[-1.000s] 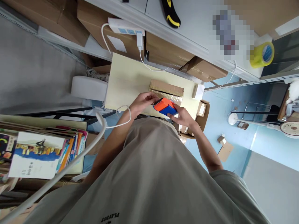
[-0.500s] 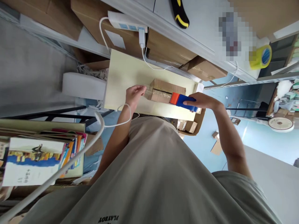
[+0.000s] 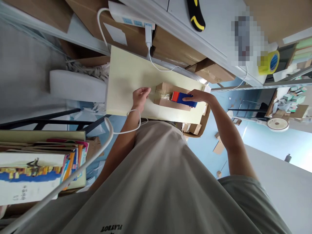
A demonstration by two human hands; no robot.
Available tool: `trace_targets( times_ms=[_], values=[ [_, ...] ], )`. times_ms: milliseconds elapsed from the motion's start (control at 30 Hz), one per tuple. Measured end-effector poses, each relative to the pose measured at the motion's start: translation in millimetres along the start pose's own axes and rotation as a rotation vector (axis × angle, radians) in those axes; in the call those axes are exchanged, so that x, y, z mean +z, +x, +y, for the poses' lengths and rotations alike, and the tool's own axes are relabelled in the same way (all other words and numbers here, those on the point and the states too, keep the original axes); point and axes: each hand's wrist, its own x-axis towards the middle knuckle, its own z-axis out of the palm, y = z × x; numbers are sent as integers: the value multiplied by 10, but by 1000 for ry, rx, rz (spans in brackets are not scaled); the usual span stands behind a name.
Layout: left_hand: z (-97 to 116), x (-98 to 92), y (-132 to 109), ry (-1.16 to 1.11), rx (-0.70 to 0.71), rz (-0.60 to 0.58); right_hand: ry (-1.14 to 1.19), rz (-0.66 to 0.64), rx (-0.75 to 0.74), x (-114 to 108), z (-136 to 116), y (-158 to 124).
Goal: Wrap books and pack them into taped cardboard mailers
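Blue-and-orange tape dispenser (image 3: 181,97) sits over the cardboard box (image 3: 168,103), grasped by the right hand (image 3: 195,95). Left hand (image 3: 140,97), fingers curled, hovers beside the box's left end; its grip cannot be determined.

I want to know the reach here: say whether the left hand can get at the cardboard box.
Probably yes: the left hand is close to the cardboard box's left end, with nothing solid visible between. The red-and-blue tool in the right hand is over its other end.
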Motion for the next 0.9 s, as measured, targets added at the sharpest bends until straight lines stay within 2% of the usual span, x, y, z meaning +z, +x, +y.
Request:
trace_targets(
  times_ms=[133,333,467,567,700,767,900],
  values=[
    [-149,60,58,18,-73,11,22,-3,32,44,10,40],
    [-465,426,5,10,-140,-36,41,23,34,87,-17,10],
    [-593,494,-82,45,-117,75,28,20,25,119,-1,17],
    [-527,446,-154,107,-34,175,19,-4,15,132,28,42],
    [-298,507,-283,199,177,79,-69,33,-54,158,85,115],
    [-206,581,-324,235,183,74,-82,48,-85,178,111,174],
    [-141,655,-308,287,171,153,-4,34,-171,183,177,262]
  ],
)
